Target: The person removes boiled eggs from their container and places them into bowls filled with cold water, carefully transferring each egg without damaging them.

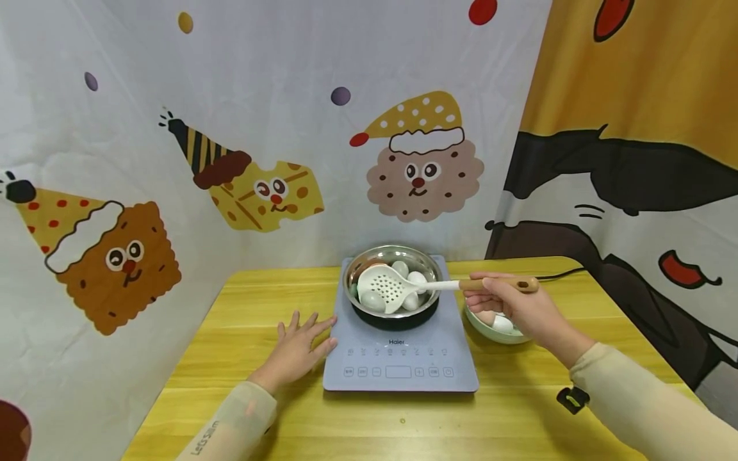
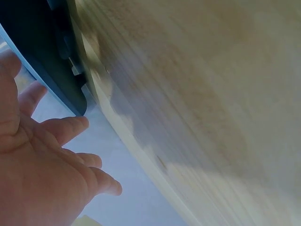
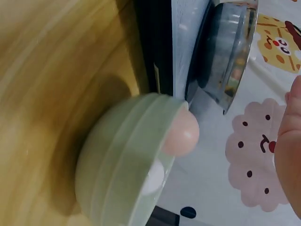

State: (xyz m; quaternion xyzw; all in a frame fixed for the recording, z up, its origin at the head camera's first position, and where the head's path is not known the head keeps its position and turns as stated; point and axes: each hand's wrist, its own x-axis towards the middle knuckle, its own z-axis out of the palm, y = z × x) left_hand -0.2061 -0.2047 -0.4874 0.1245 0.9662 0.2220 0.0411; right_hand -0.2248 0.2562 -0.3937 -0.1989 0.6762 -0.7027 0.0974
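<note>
My right hand (image 1: 507, 301) grips the wooden handle of a white slotted spoon (image 1: 387, 282). The spoon's perforated head is over a round metal pan (image 1: 436, 267) holding several eggs (image 1: 416, 279). One pale egg (image 1: 373, 301) lies at the head's front-left edge; whether the spoon bears it, I cannot tell. The pan stands on a grey-blue induction cooker (image 1: 398, 355). With fingers spread, my left hand (image 1: 296, 352) is at the cooker's left edge, its fingertips at the side. In the left wrist view, the left hand (image 2: 42, 155) shows extended fingers beside the cooker's dark underside (image 2: 47, 52).
Right of the cooker, below my right hand, is a light green bowl (image 3: 117, 155) with a brownish egg (image 3: 182, 134) and a white egg (image 3: 154, 178). A black cord (image 1: 562, 274) crosses the back right of the wooden table (image 1: 259, 294). A printed curtain (image 1: 288, 96) hangs behind.
</note>
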